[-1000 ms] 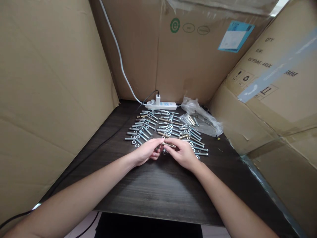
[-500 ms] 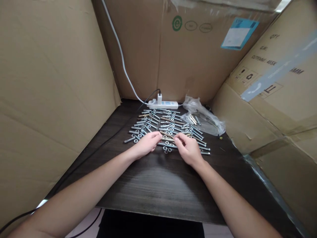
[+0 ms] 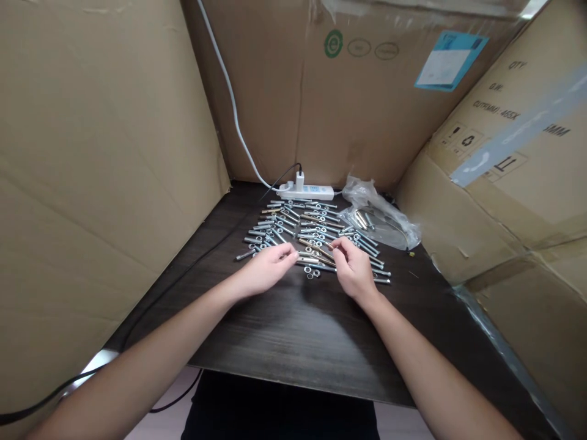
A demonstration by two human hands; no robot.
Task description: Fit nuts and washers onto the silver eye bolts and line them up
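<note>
- Metal bolts (image 3: 323,222) and washers (image 3: 316,274) lie in rows just beyond the hands.
- Left hand (image 3: 276,263), palm inward, fingers curled; right hand (image 3: 353,266), fingers bent; whether either grips anything, cannot tell.
- Dark counter (image 3: 275,336), cardboard (image 3: 376,116) on three sides.

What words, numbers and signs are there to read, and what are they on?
"e": back box, green circle.
"QTY": right box.
"G.W:": right box.
"465X": right box, start blurred.
"MM": right box, first character unclear.
Signs, right box: glass, recycling arrows, up arrows.
Too small or blurred: back box's ovals, blue label, tape, power strip markings.
</note>
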